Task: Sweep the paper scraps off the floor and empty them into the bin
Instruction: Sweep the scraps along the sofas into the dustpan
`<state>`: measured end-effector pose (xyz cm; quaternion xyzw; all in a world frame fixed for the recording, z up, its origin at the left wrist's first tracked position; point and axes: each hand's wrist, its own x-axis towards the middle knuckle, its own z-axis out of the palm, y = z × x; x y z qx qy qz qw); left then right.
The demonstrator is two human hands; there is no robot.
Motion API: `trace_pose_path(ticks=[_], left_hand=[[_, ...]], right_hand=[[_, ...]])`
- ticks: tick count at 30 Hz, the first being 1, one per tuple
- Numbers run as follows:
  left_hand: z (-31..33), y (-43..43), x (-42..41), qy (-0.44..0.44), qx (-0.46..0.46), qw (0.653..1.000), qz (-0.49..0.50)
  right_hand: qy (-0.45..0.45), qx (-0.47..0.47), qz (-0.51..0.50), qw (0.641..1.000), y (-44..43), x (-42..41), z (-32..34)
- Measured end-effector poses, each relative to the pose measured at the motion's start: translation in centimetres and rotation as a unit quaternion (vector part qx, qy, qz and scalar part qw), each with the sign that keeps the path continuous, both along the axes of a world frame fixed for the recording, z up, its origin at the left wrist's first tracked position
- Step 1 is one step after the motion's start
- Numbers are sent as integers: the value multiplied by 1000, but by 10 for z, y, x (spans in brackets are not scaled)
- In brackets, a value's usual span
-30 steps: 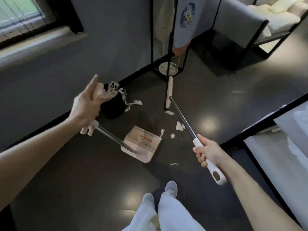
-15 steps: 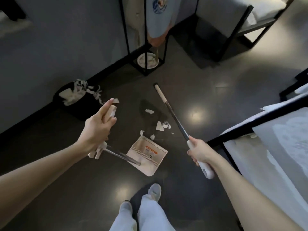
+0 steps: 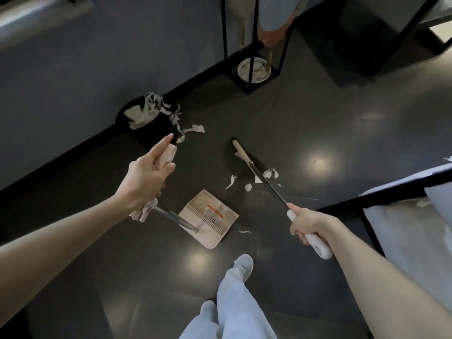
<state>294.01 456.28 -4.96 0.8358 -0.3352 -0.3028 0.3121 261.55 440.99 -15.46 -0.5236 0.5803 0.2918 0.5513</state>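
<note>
Head camera: a person's left hand (image 3: 149,177) wraps the beige grip of a long-handled dustpan (image 3: 210,218), its tray on the dark floor (image 3: 318,133). The right hand (image 3: 309,225) curls round the white grip of a broom (image 3: 266,185). Paper scraps (image 3: 248,187) lie between broom head and pan, and more spill from the black bin (image 3: 156,128) against the wall. A black wire stand (image 3: 248,91) rises beyond the broom. A black-framed white pad (image 3: 403,228) crowds the right arm.
</note>
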Motion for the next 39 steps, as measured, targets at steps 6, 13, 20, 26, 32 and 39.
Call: trace_pose_path(ticks=[6, 13, 20, 26, 32, 39], left_hand=[[-7, 69, -23, 13, 2, 1000, -17], [-6, 131, -56, 10, 25, 998, -55], [-2, 147, -88, 3, 28, 999, -40], [-6, 133, -137, -1, 31, 999, -20], [-13, 118, -199, -31, 38, 999, -16], [-6, 109, -237, -39, 19, 999, 1]], right_hand=[[24, 17, -5, 1000, 97, -38, 27], [24, 41, -2, 999, 173, -87, 72], [5, -42, -73, 996, 166, -152, 105], [-5, -108, -146, 983, 140, -199, 78], [11, -63, -140, 988, 141, -256, 37], [-26, 73, -220, 972, 186, -289, 40]])
